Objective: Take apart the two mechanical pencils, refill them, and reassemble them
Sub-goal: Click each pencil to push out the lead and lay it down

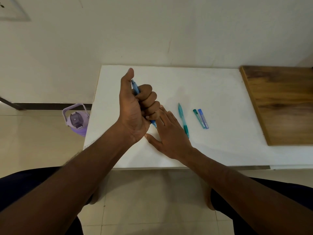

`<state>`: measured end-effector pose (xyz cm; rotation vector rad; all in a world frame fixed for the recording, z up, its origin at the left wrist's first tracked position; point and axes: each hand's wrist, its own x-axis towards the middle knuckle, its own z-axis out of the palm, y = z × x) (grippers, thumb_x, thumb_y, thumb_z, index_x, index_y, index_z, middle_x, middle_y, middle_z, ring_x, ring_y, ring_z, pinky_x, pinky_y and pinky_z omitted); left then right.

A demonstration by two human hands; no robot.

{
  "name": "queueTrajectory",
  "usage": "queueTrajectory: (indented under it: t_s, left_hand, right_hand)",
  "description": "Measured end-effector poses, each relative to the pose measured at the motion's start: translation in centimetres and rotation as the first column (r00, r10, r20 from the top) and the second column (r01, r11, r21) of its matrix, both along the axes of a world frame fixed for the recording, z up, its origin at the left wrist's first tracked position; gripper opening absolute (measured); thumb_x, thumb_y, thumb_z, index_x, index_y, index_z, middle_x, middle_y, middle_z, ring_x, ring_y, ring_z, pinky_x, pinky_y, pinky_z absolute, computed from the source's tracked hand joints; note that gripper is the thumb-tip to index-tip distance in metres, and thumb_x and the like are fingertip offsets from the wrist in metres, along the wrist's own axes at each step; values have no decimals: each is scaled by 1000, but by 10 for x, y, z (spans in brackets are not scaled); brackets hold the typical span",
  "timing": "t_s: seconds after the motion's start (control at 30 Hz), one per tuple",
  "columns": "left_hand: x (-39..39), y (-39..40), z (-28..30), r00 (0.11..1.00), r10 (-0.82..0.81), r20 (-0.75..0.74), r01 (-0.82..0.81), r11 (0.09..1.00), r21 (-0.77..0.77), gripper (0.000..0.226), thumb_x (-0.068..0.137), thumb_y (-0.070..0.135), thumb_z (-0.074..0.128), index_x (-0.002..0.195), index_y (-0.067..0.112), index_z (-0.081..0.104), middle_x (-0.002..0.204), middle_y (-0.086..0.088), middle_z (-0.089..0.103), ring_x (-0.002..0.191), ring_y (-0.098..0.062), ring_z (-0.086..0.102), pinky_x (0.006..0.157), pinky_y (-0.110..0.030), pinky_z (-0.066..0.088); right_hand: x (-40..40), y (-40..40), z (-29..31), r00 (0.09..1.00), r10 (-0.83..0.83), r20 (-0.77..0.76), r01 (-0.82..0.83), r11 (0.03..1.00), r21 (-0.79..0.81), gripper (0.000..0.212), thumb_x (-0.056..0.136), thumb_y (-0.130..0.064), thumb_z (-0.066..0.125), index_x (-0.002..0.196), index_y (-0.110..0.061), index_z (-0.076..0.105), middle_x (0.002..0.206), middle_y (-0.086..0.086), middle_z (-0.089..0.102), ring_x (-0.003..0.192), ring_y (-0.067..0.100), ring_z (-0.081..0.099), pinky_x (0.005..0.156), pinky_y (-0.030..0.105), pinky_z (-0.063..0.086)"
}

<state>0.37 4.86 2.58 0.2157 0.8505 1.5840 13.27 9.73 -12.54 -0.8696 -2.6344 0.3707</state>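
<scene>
- While fisted around blue pencil [135,89], left hand [135,109] raised over white table [220,92]; cap end near thumb, tip poking out below.
- Right hand [169,134] spread flat, fingers at tip, gripping nothing.
- Risk: tip part dropping or rolling away if loosened unpinched.
- Teal pencil [183,119] intact; two lead tubes [201,118] just beside it.

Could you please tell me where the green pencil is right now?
The green pencil lies untouched on the white table, on the right of the head view, between the right hand and the two lead cases.
</scene>
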Motion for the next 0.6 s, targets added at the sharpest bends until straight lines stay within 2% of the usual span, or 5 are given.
queueTrajectory:
  t_s: [0.1,0.23,0.4,0.53,0.6]
  left_hand:
    - [-1,0,1,999,-22,-33,22,1000,15,72,100,74,23,50,23,17,39,8,25,42,-10,13,43,-22,16]
    - [-3,0,2,997,-7,-77,7,1000,-7,69,105,49,30,42,22,30,41,7,24,41,-9,17,47,-24,15]
    - [-2,0,2,992,-20,-121,17,1000,-25,71,106,54,30,43,22,28,42,6,23,40,-9,18,43,-22,19]
    - [-3,-2,3,989,16,-147,-15,1000,5,60,104,37,29,47,23,22,42,8,23,42,-10,15,45,-23,17]
    - [-3,-1,4,992,30,-124,-28,999,16,64,106,42,30,46,24,23,41,8,23,42,-10,14,45,-23,15]
  right_hand:
    - [0,0,0,999,7,33,-6,1000,-7,73,98,-69,49,151,-22,32,161,10,48,146,33,50,122,50,36]
    - [1,0,1,999,18,50,-16,999,-28,74,99,-68,48,154,-22,28,165,9,42,152,32,43,125,50,33]
    - [0,0,3,997,14,82,-12,1000,-27,71,99,-69,46,151,-24,29,164,9,44,150,31,45,125,51,34]
    - [1,-1,3,998,14,55,-12,1000,-25,74,100,-68,46,155,-23,25,167,11,39,153,33,40,125,50,32]
    - [1,-1,2,998,15,61,-14,1000,-20,73,100,-68,45,154,-22,25,167,12,39,154,33,39,125,51,33]
